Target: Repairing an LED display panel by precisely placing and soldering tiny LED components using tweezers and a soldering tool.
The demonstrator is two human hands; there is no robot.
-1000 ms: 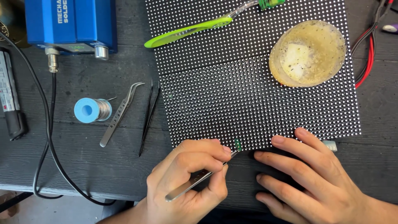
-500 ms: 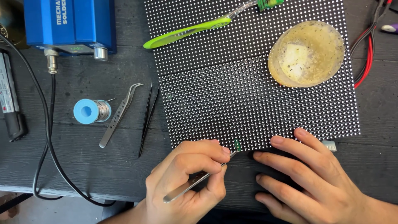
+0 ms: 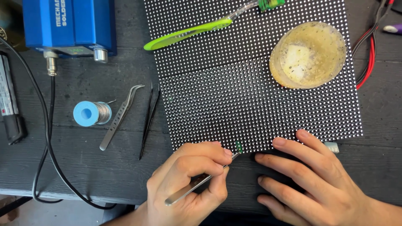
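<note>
Left hand (image 3: 190,182) is pinching shiny steel tweezers (image 3: 197,184) at the bottom center, tips gripping a tiny green component (image 3: 239,147) right at the lower edge of the dotted black LED panel (image 3: 251,83), while the right hand (image 3: 318,175) lies flat, fingers spread, on the matte dark wood table (image 3: 75,167).

The table (image 3: 83,167) is dark, matt, grainy wood. The tweezers (image 3: 190,188) in the left hand (image 3: 188,184) are bright brushed metal. The panel (image 3: 251,83) is matt black with glossy white dots. The dish (image 3: 307,54) is cloudy yellowed plastic.
</note>
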